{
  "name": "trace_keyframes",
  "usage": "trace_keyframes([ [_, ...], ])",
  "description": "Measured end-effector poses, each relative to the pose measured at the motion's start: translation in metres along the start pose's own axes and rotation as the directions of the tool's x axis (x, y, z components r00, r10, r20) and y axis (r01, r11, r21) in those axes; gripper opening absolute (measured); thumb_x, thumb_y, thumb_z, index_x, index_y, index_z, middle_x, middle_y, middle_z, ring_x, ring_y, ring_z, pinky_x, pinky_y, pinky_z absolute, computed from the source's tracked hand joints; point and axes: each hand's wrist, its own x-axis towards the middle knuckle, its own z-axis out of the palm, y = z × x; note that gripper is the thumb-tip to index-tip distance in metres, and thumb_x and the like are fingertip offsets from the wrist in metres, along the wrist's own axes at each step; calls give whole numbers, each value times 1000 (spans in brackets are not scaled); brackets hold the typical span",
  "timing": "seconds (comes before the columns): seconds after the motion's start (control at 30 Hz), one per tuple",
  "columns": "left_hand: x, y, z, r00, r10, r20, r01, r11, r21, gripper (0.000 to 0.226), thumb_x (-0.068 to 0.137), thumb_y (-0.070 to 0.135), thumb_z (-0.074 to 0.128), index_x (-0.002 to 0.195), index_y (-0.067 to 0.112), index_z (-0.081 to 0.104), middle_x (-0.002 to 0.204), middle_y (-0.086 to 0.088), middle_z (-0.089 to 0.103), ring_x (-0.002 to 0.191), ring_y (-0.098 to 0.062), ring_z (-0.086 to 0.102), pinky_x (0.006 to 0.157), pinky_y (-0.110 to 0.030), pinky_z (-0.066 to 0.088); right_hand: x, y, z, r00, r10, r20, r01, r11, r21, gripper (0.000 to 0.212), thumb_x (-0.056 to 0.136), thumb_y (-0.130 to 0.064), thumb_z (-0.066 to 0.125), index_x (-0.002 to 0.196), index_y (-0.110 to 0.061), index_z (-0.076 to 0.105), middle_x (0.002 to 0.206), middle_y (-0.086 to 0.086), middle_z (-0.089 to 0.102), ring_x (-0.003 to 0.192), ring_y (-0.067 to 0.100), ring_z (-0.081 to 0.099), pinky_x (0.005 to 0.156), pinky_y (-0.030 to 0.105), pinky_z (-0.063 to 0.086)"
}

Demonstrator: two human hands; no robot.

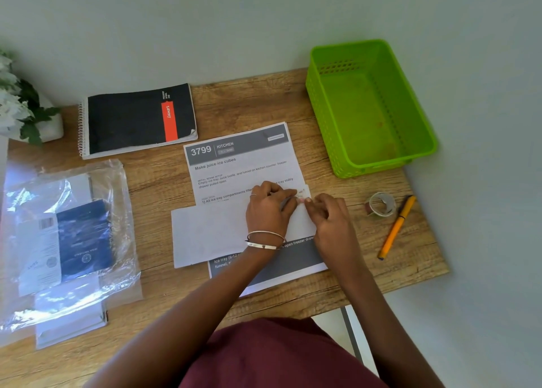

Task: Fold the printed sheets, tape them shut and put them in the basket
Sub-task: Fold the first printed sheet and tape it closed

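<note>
Both hands meet at the upper right corner of a folded sheet (217, 232). The left hand (268, 208) has its fingers curled down onto the paper's top edge, pinching at a small piece of tape (302, 194) there; the right hand (328, 214), just beside it, also curls its fingertips in toward that same spot, so the two nearly touch. Whether the right one actually holds the tape or only presses the paper cannot be told.

Directly beneath the grip, under the folded sheet, lies an open printed sheet (243, 164) headed "3799 KITCHEN". Just to the right of the hands sit a tape roll (381, 204) and an orange pen (397, 228). Farther beyond them, up and to the right, stands the green basket (422, 129). Up and left of the grip rests a black spiral notebook (135, 120); well to the left lies a clear plastic bag (67, 241) with papers inside, all on the wooden table (264, 100).
</note>
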Motion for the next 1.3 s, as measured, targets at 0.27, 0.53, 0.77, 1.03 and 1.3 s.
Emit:
trace_keyframes([
  [0.27, 3, -8, -2, 1000, 23, 15, -22, 998, -51, 19, 71, 20, 72, 89, 13, 75, 80, -9, 59, 73, -26, 56, 67, -28, 43, 21, -6, -4, 1000, 2, -26, -3, 999, -32, 51, 69, 15, 64, 115, -8, 67, 99, 16, 61, 88, 33, 55, 68, 33, 48],
  [0.53, 3, -10, -4, 999, 24, 36, -18, 990, -141, 22, 73, 6, 74, 95, 7, 73, 88, -10, 59, 76, -24, 59, 72, -38, 53, 12, -3, 3, 995, -91, 43, 97, 982, -162, 71, 55, 14, 73, 120, -14, 65, 116, 26, 57, 102, 32, 37, 72, 42, 53],
  [0.77, 3, -7, -6, 998, 26, 50, -19, 991, -131, 23, 74, 5, 73, 97, 5, 72, 91, -11, 59, 81, -25, 59, 79, -32, 50, -5, -3, 4, 998, -52, 42, 54, 998, -37, 61, 65, 17, 69, 119, -13, 66, 130, 28, 51, 117, 41, 44, 90, 46, 50],
  [1.03, -9, -11, -55, 999, -41, 21, 44, 980, -194, 22, 76, 3, 71, 95, 13, 73, 101, -4, 64, 89, -16, 60, 83, -23, 47, -4, -10, -8, 998, 59, 32, -64, 975, 212, 46, 87, 5, 51, 128, -15, 59, 131, 13, 46, 120, 27, 40, 99, 34, 41],
  [1.3, -50, -48, -120, 824, -526, -210, 561, 811, 166, 41, 76, 25, 73, 115, 23, 60, 124, -13, 44, 116, -36, 39, 94, -48, 37, -14, -24, 1, 924, 382, -17, -370, 904, 216, 49, 86, -28, 67, 128, -10, 53, 113, 13, 60, 109, 32, 49, 88, 42, 43],
])
